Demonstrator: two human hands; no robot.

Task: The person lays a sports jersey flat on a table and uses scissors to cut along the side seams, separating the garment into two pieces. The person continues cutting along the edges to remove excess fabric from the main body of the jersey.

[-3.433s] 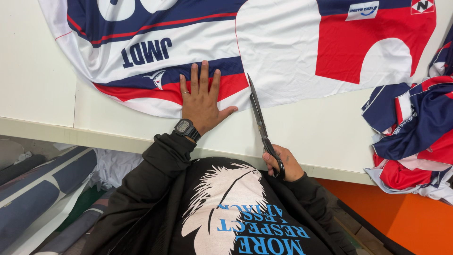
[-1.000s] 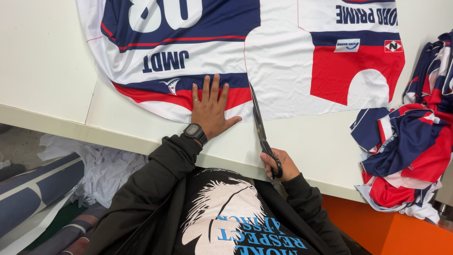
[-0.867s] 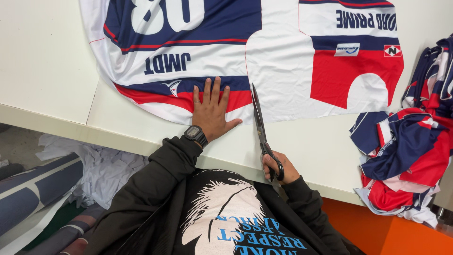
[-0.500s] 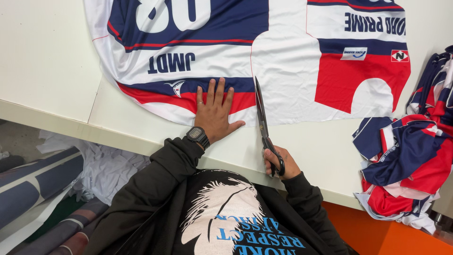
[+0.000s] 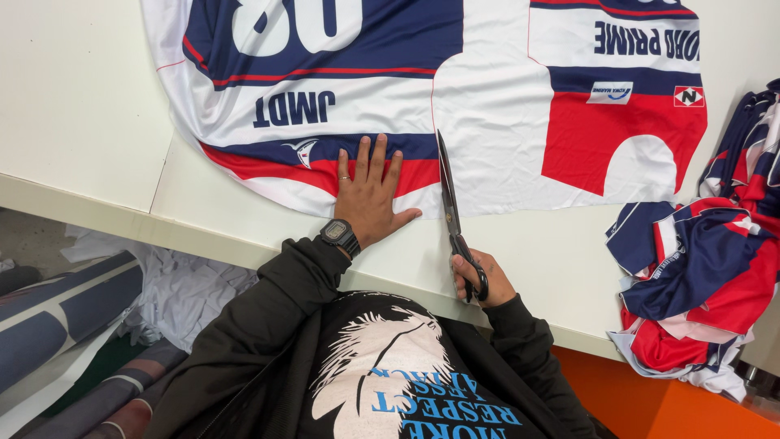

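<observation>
Near the front edge of the desk, a printed fabric sheet in white, navy and red lies flat, its lower curved border closest to the person and its upper part running past the far edge of the view. The scissors stand with their blades almost closed, the tips entering the white strip that separates the left printed panel from the right one. The right hand holds the scissors by the handles at the front edge, fingers curled through the loops. The left hand lies flat on the red and navy band just beside the blades, fingers spread wide and holding nothing, a wristwatch at the wrist. To cut well, keep the lower blade resting on the desk so the cloth is not lifted, follow the white strip between the panels, and use long strokes without fully snapping the tips shut, which tends to leave nicks. Keep the flat hand pressing the cloth taut near the cut line, with the thumb held clear of the blades; it looks close enough to warrant care. At the right edge of the desk, a pile of cut pieces in the same colours lies heaped, well apart from the blades.
</observation>
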